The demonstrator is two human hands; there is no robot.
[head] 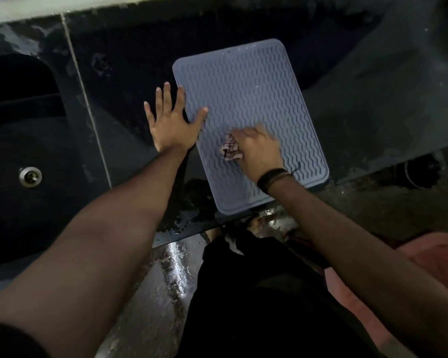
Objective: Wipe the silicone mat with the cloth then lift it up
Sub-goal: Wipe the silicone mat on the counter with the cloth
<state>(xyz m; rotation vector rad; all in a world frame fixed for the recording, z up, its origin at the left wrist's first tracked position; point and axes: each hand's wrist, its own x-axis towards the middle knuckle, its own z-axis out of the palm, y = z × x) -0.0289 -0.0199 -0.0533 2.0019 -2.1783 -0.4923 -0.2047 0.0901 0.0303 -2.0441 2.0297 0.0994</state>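
Dim, murky shadows, glare on wet floor (175,267), wide-angle edge distortion

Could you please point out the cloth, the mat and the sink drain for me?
cloth (229,150): head view, on the bunched part showing beside the right hand.
mat (246,81): head view, on its bare ribbed upper half.
drain (30,176): head view, on its metal ring.

Both forearms bare to above the elbow. Left hand (171,125): nothing worn on wrist or fingers. Right hand (259,148): dark wristband (272,178) just behind it, doubled with a thin cord showing a loose end. Dark sleeve edge at upper left arm. Black trousers (269,293) below the wristband.
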